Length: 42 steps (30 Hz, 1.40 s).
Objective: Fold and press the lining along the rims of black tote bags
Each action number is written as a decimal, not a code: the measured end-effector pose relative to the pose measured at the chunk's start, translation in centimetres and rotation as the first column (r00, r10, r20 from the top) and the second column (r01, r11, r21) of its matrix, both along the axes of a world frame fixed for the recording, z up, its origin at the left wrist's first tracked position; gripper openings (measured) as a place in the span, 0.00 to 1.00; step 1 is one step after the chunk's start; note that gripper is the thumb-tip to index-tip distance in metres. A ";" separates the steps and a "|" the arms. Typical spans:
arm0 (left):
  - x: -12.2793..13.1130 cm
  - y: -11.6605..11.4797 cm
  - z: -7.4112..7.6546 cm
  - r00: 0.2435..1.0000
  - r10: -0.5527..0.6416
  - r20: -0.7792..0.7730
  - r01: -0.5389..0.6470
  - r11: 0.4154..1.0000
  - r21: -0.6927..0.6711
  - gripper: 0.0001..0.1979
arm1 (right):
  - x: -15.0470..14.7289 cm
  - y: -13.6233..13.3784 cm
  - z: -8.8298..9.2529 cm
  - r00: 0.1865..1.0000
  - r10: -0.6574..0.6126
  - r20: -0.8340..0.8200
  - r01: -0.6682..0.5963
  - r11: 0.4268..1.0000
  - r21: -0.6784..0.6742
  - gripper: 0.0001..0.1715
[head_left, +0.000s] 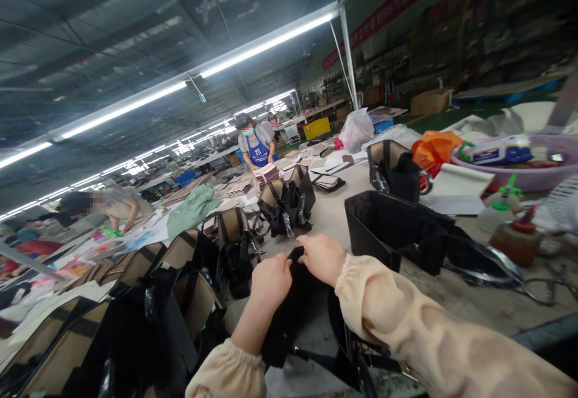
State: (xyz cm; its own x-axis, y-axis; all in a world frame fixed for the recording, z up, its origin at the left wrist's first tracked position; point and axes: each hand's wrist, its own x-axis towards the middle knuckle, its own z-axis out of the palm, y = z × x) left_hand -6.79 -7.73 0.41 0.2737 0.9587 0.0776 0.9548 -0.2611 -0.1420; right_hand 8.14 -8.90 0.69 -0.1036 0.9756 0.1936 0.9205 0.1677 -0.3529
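Note:
Both of my hands grip the top edge of a black handbag [293, 314] in front of me. My left hand [272, 279] pinches it with curled fingers, and my right hand [321, 258] closes on the same edge just beside it. Dark straps with metal fittings hang near the bag's lower right. Right of my right hand stands an open black bag body [392, 226] with a dark lining. A black bag with beige panels [289, 202] sits beyond my hands, and more such bags [189, 301] crowd my left side.
At right are a purple basin [551, 163], a white pad [460, 187], a green-topped spray bottle [499, 211], a brown jar [517, 241] and scissors [548, 289]. A co-worker in a blue apron [258, 151] stands across the table; another person [121, 205] leans over at left.

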 end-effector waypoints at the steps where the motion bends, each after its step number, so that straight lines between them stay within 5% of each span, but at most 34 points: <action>1: 0.0 0.0 0.0 1.000 -0.002 0.001 0.002 1.000 -0.002 0.15 | 0.0 0.0 0.0 1.000 -0.009 0.002 0.009 1.000 0.001 0.17; 29: -0.2 -0.4 -0.1 0.995 -0.062 0.076 0.058 0.997 0.051 0.13 | -0.2 0.5 0.8 0.998 -0.059 0.028 0.060 0.998 -0.021 0.13; 42: 0.1 -0.8 0.8 0.996 -0.060 0.065 0.064 0.996 -0.061 0.17 | -0.4 0.8 0.7 0.998 -0.056 0.008 0.056 0.997 -0.044 0.13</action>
